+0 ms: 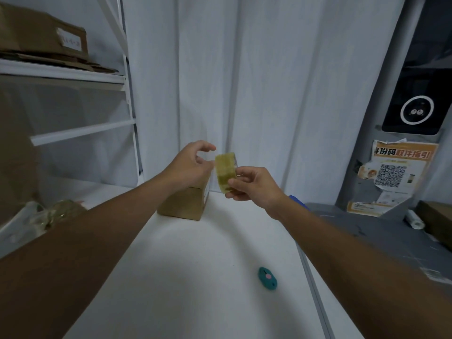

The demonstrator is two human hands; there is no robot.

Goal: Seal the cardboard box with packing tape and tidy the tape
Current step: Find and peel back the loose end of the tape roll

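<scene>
A small cardboard box (182, 204) stands on the white table (195, 277), far centre, partly hidden behind my left hand. My right hand (254, 184) holds a yellowish roll of packing tape (225, 172) edge-on in the air, above and to the right of the box. My left hand (193, 162) is right beside the roll's left side, thumb and fingers curled and slightly apart. Whether those fingers pinch a tape end is not visible.
A small teal cutter (267, 278) lies on the table near me, right of centre. White shelving (73, 77) with a larger cardboard box (41, 33) stands at the left. A grey surface (367, 231) adjoins the table on the right. A white curtain hangs behind.
</scene>
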